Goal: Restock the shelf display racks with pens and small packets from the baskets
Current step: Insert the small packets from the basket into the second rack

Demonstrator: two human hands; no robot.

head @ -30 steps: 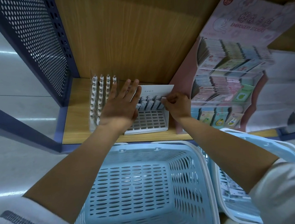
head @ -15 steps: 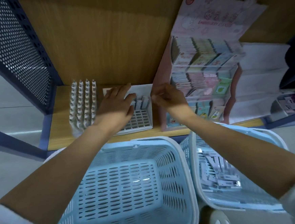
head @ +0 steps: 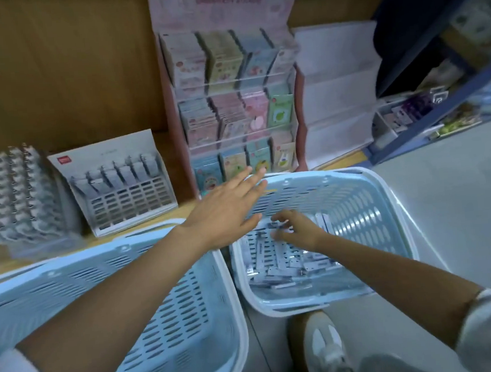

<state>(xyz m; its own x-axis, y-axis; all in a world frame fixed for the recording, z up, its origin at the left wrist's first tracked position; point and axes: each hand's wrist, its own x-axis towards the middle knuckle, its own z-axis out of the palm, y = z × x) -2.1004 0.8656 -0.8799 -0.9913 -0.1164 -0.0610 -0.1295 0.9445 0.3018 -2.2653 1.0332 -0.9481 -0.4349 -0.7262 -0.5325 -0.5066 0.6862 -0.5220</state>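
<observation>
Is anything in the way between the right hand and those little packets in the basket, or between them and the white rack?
Nothing visible blocks the right hand: its fingers touch the packets in the right basket. Toward the white rack, only the open left hand hovers across that path, above the basket's rim.

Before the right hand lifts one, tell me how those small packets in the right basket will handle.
The packets look flat and thin, so they are probably light and a bit bendy. Their surfaces glint, which suggests slick wrapping that may slip when pinched. They lie overlapped in the basket, so one may drag its neighbours.
</observation>
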